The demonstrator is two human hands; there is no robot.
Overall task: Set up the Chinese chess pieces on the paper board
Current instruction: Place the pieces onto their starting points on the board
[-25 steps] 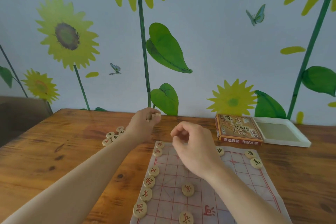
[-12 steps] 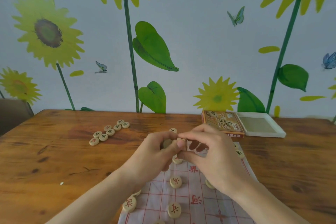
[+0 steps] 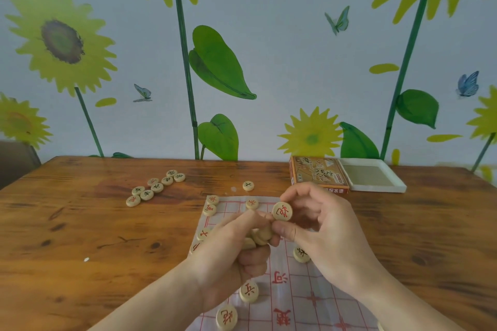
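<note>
The right hand pinches one red piece above the paper board, taken from the stack gripped in the left hand; next it needs its own board point

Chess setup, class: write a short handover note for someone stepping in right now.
Left hand grips several pieces. Right hand pinches one red-marked piece above the paper board.
Done: some red pieces already sit on the board.
Loose: a cluster of pieces on the table to the left, and a single piece beyond the board.
Left: place the held and loose pieces.
</note>
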